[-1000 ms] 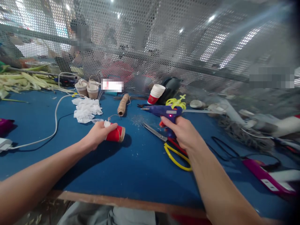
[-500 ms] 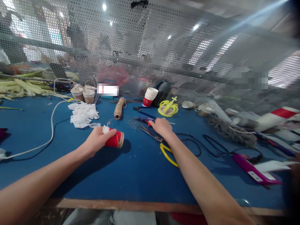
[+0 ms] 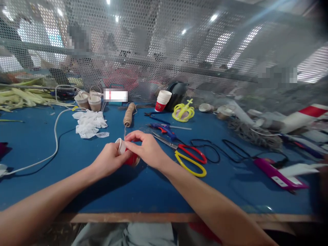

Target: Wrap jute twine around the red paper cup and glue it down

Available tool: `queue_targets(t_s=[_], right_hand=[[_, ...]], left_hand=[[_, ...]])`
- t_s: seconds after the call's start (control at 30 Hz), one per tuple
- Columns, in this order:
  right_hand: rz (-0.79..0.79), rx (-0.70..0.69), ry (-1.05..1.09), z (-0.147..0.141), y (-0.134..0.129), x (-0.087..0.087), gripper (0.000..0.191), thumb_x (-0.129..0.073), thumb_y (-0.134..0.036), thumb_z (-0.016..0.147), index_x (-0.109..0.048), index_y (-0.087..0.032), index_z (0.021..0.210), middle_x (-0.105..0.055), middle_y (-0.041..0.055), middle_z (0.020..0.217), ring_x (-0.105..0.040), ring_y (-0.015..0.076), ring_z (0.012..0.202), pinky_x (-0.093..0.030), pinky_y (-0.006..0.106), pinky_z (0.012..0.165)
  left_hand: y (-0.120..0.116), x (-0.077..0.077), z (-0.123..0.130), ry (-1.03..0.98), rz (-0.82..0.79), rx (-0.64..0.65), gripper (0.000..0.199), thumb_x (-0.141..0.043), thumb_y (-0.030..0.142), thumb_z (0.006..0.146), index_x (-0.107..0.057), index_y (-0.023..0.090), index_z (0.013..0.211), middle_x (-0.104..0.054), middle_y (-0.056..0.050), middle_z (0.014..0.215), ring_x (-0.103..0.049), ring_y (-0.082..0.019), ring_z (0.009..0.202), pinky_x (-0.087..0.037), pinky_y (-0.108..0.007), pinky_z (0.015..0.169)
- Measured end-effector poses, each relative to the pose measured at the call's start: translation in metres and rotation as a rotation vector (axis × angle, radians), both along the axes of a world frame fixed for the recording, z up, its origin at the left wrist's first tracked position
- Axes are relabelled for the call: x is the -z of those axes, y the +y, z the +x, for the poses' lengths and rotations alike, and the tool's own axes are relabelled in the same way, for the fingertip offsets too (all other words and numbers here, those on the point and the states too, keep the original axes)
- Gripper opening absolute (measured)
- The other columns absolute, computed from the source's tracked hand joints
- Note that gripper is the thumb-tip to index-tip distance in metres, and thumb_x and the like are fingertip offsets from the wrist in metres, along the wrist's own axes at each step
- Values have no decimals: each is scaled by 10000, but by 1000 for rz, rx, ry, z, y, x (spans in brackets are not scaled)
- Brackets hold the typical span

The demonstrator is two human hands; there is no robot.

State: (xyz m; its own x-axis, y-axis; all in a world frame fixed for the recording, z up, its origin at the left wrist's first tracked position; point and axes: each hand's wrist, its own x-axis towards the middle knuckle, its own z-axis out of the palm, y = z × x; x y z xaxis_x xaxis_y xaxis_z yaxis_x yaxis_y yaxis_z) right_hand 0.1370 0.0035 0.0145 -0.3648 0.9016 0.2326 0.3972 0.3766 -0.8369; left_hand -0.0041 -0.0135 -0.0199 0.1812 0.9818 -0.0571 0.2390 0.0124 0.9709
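Observation:
My left hand [image 3: 109, 159] is wrapped around a red-and-white paper cup [image 3: 121, 147], which lies tilted on its side above the table. The thumb and fingers of my right hand [image 3: 143, 145] pinch together at the cup's rim, on a strand of twine [image 3: 125, 130]. This strand runs back to a roll of brown twine [image 3: 129, 115] just beyond. Part of the cup's side is hidden behind my fingers. To the right of my hands lie a blue glue gun [image 3: 165, 130] and scissors with red and yellow handles [image 3: 191, 170].
Behind stand twine-wrapped cups [image 3: 94, 102], a stack of paper cups [image 3: 163, 100] and a yellow crown-shaped piece [image 3: 183, 112]. White gloves [image 3: 89, 123] and a white cable [image 3: 55, 136] lie left. At right are a purple power strip [image 3: 279, 174] and black cord [image 3: 230, 153].
My right hand has left the glue gun and moved left to the cup, where its fingers now pinch the twine. My left hand still holds the cup, turned slightly.

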Motion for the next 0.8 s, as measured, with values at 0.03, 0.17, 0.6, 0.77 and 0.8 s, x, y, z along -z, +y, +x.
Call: queue_targets(t_s=[0.03, 0.17, 0.6, 0.77, 0.8], right_hand=[[-49, 15, 31, 1, 0, 0, 52, -564, -202, 726, -584, -156, 711, -624, 29, 790, -570, 142, 765, -434, 299, 751], [-216, 85, 260, 10, 2, -5, 102, -568, -269, 731, -554, -169, 729, -584, -13, 690, -529, 106, 641, -427, 261, 645], [-198, 120, 332, 25, 6, -4, 100, -596, -253, 730, -557, -161, 724, -589, -13, 680, -524, 88, 633, -417, 257, 667], [-196, 131, 283, 25, 8, 0, 101, -587, -257, 733, -551, -164, 726, -591, -13, 677, -525, 95, 637, -415, 263, 664], [-196, 133, 278, 25, 9, 0, 104, -588, -259, 731, -551, -163, 726, -591, -13, 676, -526, 96, 637, -416, 264, 663]], left_hand=[[0, -1, 0, 7, 7, 2, 311, -617, 431, 653, -537, 145, 563, -458, 44, 452, -334, -77, 440, -226, -214, 424], [4, -5, -1, -71, -31, 58, 320, -628, 448, 649, -531, 146, 612, -478, 44, 489, -361, -74, 444, -244, -206, 435], [-1, -17, 4, -324, -305, 60, 286, -697, 372, 590, -525, 145, 615, -527, 50, 500, -412, -61, 438, -277, -188, 445], [-2, -17, 4, -287, -289, 75, 290, -682, 390, 604, -525, 147, 611, -526, 46, 519, -412, -62, 448, -277, -193, 457], [-2, -17, 4, -280, -289, 78, 288, -679, 391, 607, -525, 147, 610, -527, 44, 522, -412, -64, 451, -278, -195, 459]])
